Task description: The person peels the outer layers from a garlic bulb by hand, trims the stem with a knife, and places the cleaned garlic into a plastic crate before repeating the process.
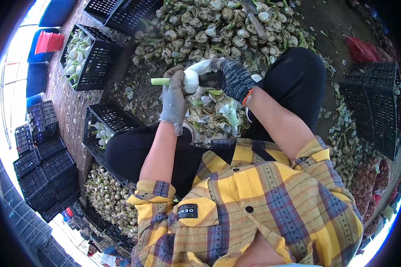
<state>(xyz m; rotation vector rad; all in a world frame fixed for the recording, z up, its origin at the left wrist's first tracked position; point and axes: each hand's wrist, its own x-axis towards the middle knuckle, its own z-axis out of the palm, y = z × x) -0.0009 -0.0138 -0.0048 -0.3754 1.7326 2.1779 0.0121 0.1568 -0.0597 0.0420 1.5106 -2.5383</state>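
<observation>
Peeled white, a garlic bulb point(191, 82) with a cut green stem pointing left is held in front of me above the floor litter. My left hand point(174, 91), in a grey glove with brownish fingers, is closed around its stem side. At the bulb's other side is my right hand point(231, 76), in a dark speckled knit glove with an orange cuff edge. Its fingers are closed on a white strip of garlic skin point(202, 67) reaching to the bulb's top. Its fingertips are partly hidden. Below lie loose peelings point(205, 119) and a pale green stem piece point(230, 112).
A large heap of unpeeled garlic point(214, 33) lies ahead, with a long-handled tool point(255, 24) on it. Black crates point(96, 60) of cleaned bulbs stand left, another crate point(116, 116) beside my knee. Stacked crates point(374, 104) stand right. More garlic point(107, 196) lies lower left.
</observation>
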